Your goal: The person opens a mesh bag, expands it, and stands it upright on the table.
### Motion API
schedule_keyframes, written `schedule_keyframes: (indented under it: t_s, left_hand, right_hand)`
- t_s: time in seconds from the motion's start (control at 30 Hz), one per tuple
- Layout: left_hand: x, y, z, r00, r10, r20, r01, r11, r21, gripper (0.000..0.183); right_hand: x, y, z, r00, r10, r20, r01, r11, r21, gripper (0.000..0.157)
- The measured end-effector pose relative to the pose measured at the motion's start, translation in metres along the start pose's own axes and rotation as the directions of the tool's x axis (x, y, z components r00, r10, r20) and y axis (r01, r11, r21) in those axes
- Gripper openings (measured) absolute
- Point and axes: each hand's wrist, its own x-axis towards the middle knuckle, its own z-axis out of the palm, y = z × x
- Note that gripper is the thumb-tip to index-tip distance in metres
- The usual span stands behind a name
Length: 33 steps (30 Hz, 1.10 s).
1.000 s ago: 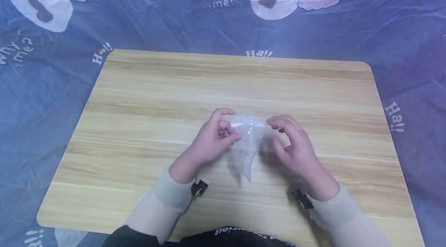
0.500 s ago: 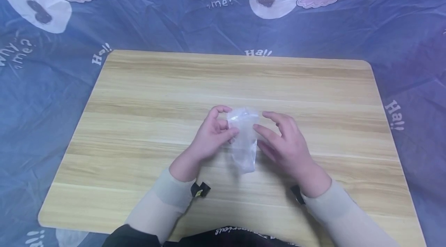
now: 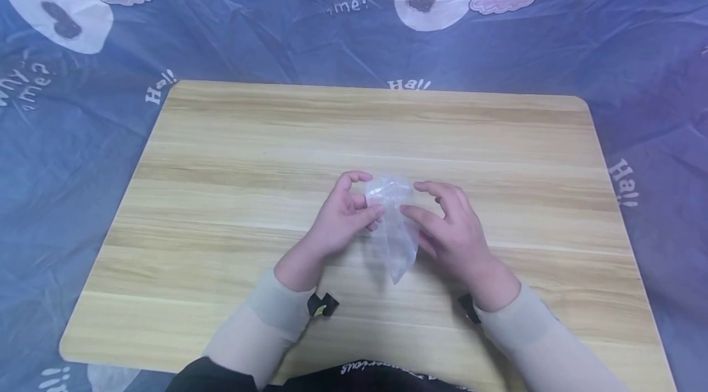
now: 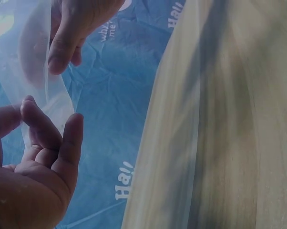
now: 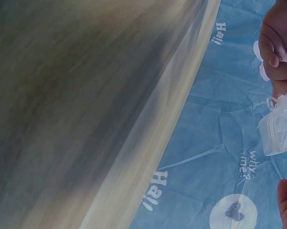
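Observation:
A clear plastic bag (image 3: 399, 244) hangs between the two hands above the table, its pointed lower end toward the person. Bent fingers and thumb of the left hand (image 3: 344, 217) grip its left side near the top. The right hand (image 3: 456, 226) is at the opposite side, with its thumb at the bag's edge and other fingers behind the plastic. From the left wrist, the right hand (image 4: 79, 31) shows partly through the film. White looping lines show on the bag (image 5: 279, 126) in the right wrist view, where much of it is cut off.
The light wood-grain table (image 3: 232, 152) spreads out below the hands. Blue cloth (image 3: 249, 23) printed with white lettering and pink clouds surrounds it. Each wrist has a small black device, such as the left one's camera mount (image 3: 323, 305).
The right hand has moved left to the bag's edge, its thumb now against it. The bag's lower end swung and is turned toward the right hand.

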Motion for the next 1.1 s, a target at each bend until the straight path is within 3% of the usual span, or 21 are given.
schedule_keyframes:
  t_s: [0.23, 0.37, 0.5, 0.6, 0.67, 0.77, 0.87, 1.0, 1.1]
  left_hand:
    - [-0.001, -0.003, 0.000, 1.000, 0.007, -0.027, -0.007, 1.000, 0.023, 0.056]
    - [-0.002, -0.007, -0.002, 0.998, 0.036, -0.047, -0.032, 0.995, 0.095, 0.058]
    - [-0.005, -0.012, -0.004, 0.990, 0.094, -0.108, -0.066, 0.968, 0.240, 0.054]
    - [-0.008, -0.016, -0.006, 0.973, 0.178, -0.147, -0.121, 0.935, 0.334, 0.041]
    - [-0.010, -0.019, -0.009, 0.957, 0.260, -0.131, -0.195, 0.906, 0.375, 0.036]
    - [-0.015, -0.019, -0.011, 0.927, 0.375, -0.028, -0.330, 0.846, 0.418, 0.041]
    - [-0.018, -0.016, -0.010, 0.887, 0.452, 0.095, -0.438, 0.759, 0.481, 0.047]
    - [-0.017, -0.011, -0.003, 0.828, 0.533, 0.175, -0.527, 0.632, 0.568, 0.045]
    - [-0.016, -0.009, 0.001, 0.796, 0.580, 0.174, -0.556, 0.584, 0.591, 0.036]
  right_hand:
    - [0.000, 0.000, 0.002, 0.999, 0.018, -0.037, -0.018, 1.000, -0.005, 0.023]
    - [-0.001, 0.000, 0.002, 0.997, 0.030, -0.068, -0.030, 1.000, 0.007, 0.025]
    - [-0.004, 0.001, 0.002, 0.993, 0.054, -0.107, -0.050, 0.998, 0.039, 0.028]
    - [-0.005, 0.001, 0.002, 0.989, 0.084, -0.124, -0.077, 0.995, 0.062, 0.032]
    - [-0.006, 0.001, 0.001, 0.986, 0.103, -0.129, -0.095, 0.993, 0.071, 0.034]
    - [-0.005, 0.002, -0.001, 0.984, 0.129, -0.123, -0.119, 0.989, 0.084, 0.035]
    - [-0.004, 0.002, -0.003, 0.984, 0.145, -0.100, -0.135, 0.986, 0.096, 0.036]
    - [-0.003, 0.001, -0.005, 0.988, 0.147, -0.055, -0.140, 0.983, 0.116, 0.039]
    - [-0.003, 0.001, -0.005, 0.989, 0.145, -0.028, -0.140, 0.981, 0.131, 0.040]
